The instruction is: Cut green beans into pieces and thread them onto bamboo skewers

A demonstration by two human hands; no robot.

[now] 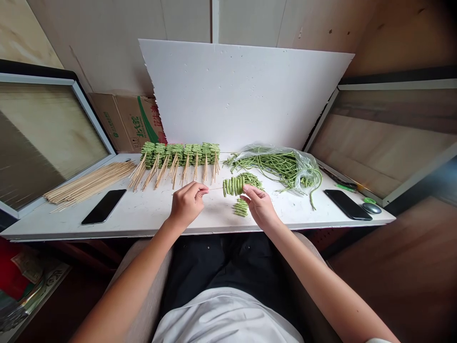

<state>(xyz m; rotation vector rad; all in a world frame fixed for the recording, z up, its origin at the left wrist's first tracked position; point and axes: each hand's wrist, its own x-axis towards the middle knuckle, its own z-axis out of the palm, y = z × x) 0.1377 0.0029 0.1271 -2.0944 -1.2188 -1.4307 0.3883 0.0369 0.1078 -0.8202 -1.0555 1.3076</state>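
Observation:
My left hand (188, 201) pinches the bare end of a thin wooden skewer (215, 189), held level above the table. Several short green bean pieces (233, 186) sit side by side on the skewer's right part. At that end, my right hand (260, 202) has its thumb and fingers closed on the last bean piece. Below the skewer lies a small row of cut bean pieces (240, 207). A heap of cut beans (250, 179) shows behind the threaded ones, partly hidden by them and my right hand.
Finished bean skewers (180, 155) are stacked at the back left, sticks toward me. Loose bare skewers (89, 185) and a phone (104, 206) lie left. Long beans (266, 162) spill from a plastic bag (307, 171). Another phone (347, 205) and a grey mouse-like object (371, 208) lie right.

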